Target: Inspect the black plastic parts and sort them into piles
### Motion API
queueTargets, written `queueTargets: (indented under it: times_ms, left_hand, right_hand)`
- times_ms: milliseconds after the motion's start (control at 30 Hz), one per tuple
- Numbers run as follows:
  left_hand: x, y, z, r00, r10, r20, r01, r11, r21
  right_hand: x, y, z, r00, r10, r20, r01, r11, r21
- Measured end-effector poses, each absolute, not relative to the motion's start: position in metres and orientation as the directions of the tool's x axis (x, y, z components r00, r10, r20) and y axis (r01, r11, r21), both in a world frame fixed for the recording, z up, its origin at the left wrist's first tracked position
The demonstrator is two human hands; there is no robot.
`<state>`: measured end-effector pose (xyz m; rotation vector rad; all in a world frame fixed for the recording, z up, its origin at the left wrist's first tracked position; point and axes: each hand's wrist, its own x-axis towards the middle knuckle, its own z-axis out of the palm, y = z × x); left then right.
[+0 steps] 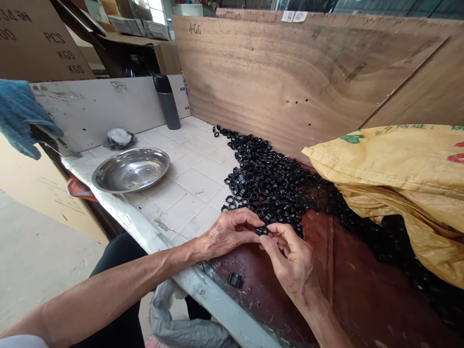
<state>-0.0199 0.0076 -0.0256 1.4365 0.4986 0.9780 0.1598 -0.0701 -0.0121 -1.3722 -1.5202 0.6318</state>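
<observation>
A large heap of small black plastic rings (268,179) lies on the tiled bench, running back along the plywood wall. My left hand (226,232) and my right hand (288,256) meet at the heap's near edge. Both pinch one small black ring (261,230) between their fingertips, with the fingers closed on it. A single black ring (235,279) lies alone on the dark red board just below my hands.
An empty steel bowl (131,169) sits on the white tiles to the left. A dark flask (167,101) stands at the back. A yellow woven sack (398,179) spills rings at the right. The plywood wall (290,77) closes the far side. A grey bag (181,324) hangs below the bench edge.
</observation>
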Motion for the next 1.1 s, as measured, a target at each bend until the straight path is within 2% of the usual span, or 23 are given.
queueTargets:
  times_ms: [100,300,533,600,700,867,967,1033,1100]
  left_hand:
    - [-0.02,0.007,-0.024,0.56,0.796,0.232,-0.242,-0.111,0.964]
    - [-0.022,0.008,-0.019,0.557,0.817,0.152,-0.253,-0.007,0.967]
    - [-0.024,0.006,-0.011,0.613,0.789,-0.028,-0.278,0.248,0.928]
    - [-0.023,0.005,-0.01,0.625,0.78,-0.047,-0.273,0.274,0.922]
    - [-0.021,0.005,-0.012,0.59,0.807,0.004,-0.291,0.208,0.934]
    - [-0.021,0.008,-0.021,0.522,0.805,0.283,-0.243,-0.178,0.954]
    - [-0.024,0.009,-0.023,0.537,0.762,0.362,-0.165,-0.326,0.931]
    - [-0.025,0.01,-0.023,0.547,0.766,0.337,-0.134,-0.317,0.939]
    - [-0.025,0.009,-0.022,0.546,0.786,0.289,-0.124,-0.265,0.956]
  right_hand:
    - [0.159,-0.068,-0.007,0.119,0.958,0.262,0.404,0.194,-0.894]
    - [0.16,-0.068,-0.012,0.142,0.915,0.376,0.505,0.26,-0.823]
    - [0.158,-0.071,-0.014,0.164,0.899,0.406,0.481,0.286,-0.829]
    - [0.158,-0.071,-0.012,0.147,0.9,0.411,0.477,0.3,-0.826]
    - [0.157,-0.071,-0.008,0.149,0.916,0.374,0.44,0.277,-0.854]
    - [0.155,-0.068,-0.007,0.31,0.934,0.175,0.261,0.094,-0.961]
    - [0.157,-0.066,-0.007,0.269,0.962,0.056,0.197,0.002,-0.98]
    - [0.158,-0.065,-0.006,0.231,0.965,0.123,0.276,0.056,-0.959]
    - [0.16,-0.065,-0.006,0.194,0.948,0.252,0.385,0.163,-0.908]
